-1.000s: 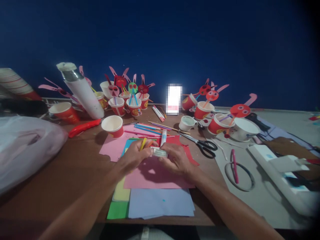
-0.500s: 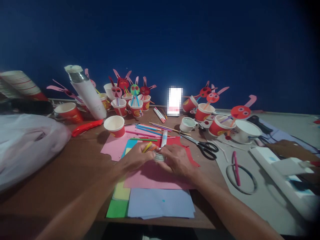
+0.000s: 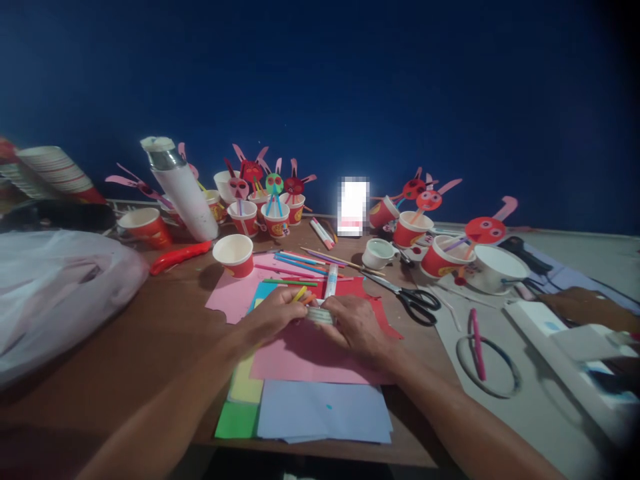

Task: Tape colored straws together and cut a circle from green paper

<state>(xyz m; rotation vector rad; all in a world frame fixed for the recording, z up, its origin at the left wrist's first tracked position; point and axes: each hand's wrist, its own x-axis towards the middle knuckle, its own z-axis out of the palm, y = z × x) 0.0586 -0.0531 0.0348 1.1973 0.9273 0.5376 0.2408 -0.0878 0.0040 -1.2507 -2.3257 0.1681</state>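
Note:
Both my hands meet over a pink paper sheet (image 3: 300,360) in the middle of the table. My left hand (image 3: 277,317) is closed around a thin yellow straw (image 3: 299,293) and an orange straw (image 3: 310,300), whose lower ends are hidden by the fingers. In the fingers of my right hand (image 3: 356,323) is a roll of clear tape (image 3: 319,315), and the left fingertips touch its near side. Just beyond the hands lies a white glue stick (image 3: 331,280) on red paper (image 3: 353,287). Several coloured straws (image 3: 300,261) are spread behind it.
Black-handled scissors (image 3: 420,305) lie right of the hands. A paper cup (image 3: 233,255) and a small white cup (image 3: 379,253) stand beyond. Cups with paper rabbit faces (image 3: 427,200) line the back. A flask (image 3: 183,197), plastic bag (image 3: 65,293) and power strip (image 3: 550,360) flank the table.
The whole view has shifted slightly, so things sit a little further right and lower. The tape roll shows more between my hands, and the yellow straw points more steeply upward.

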